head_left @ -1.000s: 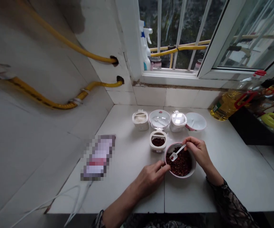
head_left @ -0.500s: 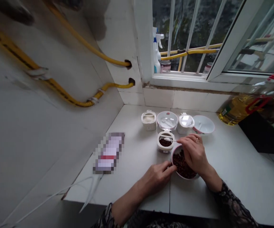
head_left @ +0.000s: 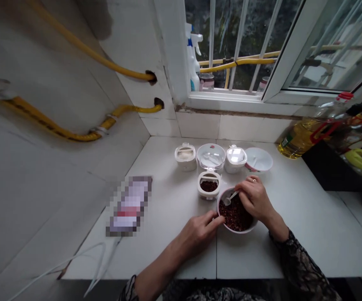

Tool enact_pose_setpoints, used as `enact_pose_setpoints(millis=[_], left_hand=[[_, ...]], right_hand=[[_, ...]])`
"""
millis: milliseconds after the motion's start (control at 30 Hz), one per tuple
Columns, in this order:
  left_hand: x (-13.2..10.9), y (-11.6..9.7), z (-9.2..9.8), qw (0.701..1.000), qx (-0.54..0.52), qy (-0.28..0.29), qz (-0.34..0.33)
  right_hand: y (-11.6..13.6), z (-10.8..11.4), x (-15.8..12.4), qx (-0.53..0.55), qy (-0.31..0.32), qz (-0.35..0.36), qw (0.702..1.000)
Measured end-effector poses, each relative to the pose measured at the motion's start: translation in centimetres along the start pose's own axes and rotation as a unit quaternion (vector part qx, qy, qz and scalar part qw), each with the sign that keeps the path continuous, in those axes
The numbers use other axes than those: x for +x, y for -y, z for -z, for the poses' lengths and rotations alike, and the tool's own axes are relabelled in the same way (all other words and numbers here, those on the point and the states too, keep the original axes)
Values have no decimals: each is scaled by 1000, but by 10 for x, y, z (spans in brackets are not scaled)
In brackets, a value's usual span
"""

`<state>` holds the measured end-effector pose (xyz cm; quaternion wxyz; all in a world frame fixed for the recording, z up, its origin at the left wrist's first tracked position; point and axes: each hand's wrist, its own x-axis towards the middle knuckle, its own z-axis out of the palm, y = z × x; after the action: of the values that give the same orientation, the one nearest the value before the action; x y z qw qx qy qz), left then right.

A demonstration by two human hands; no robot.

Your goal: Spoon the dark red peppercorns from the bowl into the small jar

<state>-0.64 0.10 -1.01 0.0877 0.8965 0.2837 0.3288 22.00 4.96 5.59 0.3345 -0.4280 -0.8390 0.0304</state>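
Note:
My right hand point(head_left: 256, 200) pinches the handle of a small white spoon point(head_left: 229, 198), its tip down in a bowl point(head_left: 247, 230) of dark red dried flakes point(head_left: 235, 215). With thumb and fingers, my left hand point(head_left: 201, 230) grips the bowl's left rim. Just behind and left of the bowl stands a white seasoning jar point(head_left: 209, 195), its clear lid raised, with similar dark red flakes inside. Farther back are a jar of pale granules point(head_left: 185, 161), a bowl point(head_left: 211, 158) with something clear or white in it, a white jar point(head_left: 235, 162) and a shallow white bowl point(head_left: 259, 161) holding a spoon.
On the left of the white counter point(head_left: 156, 209) lies a pixelated phone-like object point(head_left: 129, 205) with a white cable point(head_left: 101, 255). An oil bottle point(head_left: 302, 133) stands at the back right beside a black rack point(head_left: 322, 169). Yellow pipes point(head_left: 105, 125) run along the left wall.
My right hand has brought the spoon from the open jar over into the bowl of flakes. My left hand stays at the bowl's rim. The camera view has shifted slightly.

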Motion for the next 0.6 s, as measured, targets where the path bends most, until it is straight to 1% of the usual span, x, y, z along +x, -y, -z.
enact_pose_setpoints(millis=[100, 267, 367, 433, 600], left_hand=[[0, 0, 0, 1000, -3, -4, 0], [0, -1, 0, 1000, -3, -2, -2], [3, -3, 4, 1000, 5, 8, 3], [4, -4, 6, 1000, 6, 18, 2], [3, -3, 5, 1000, 17, 11, 0]], right_hand=[[2, -4, -1, 58, 10, -63, 996], [0, 0, -3, 136, -22, -157, 978], [-1, 3, -3, 158, -41, -204, 965], [0, 4, -3, 170, -41, -233, 957], [1, 4, 0, 201, -45, -289, 935]])
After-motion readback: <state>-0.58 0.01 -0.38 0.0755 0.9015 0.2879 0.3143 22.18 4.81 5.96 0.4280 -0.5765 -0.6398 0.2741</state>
